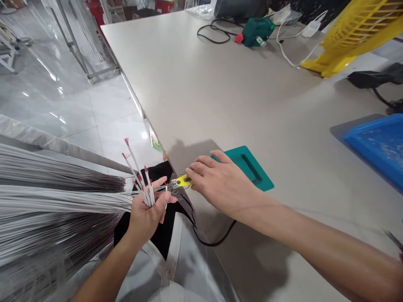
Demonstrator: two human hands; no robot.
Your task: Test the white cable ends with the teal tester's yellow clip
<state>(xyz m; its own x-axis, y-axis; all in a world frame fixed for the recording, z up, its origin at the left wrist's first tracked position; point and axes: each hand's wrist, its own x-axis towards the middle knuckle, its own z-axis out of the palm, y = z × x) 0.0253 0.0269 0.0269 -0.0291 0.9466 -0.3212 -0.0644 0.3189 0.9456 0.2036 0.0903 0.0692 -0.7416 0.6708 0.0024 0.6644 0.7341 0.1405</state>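
My left hand is closed around several white cables whose cut ends show reddish-brown wires and stand upward. Between its thumb and fingers, one short cable end points toward my right hand. My right hand reaches over the table edge, its fingers bent onto a small yellow hand tool that looks like a wire stripper. The tool's tip is close to thin wire ends beside my left fingertips; whether they touch is unclear. Under and beyond my right hand lies a teal tray, partly covered.
Long bundles of white cable hang at the left. On the table are a blue tray, a yellow fan, a dark green device and a black cord. A metal rack stands on the floor.
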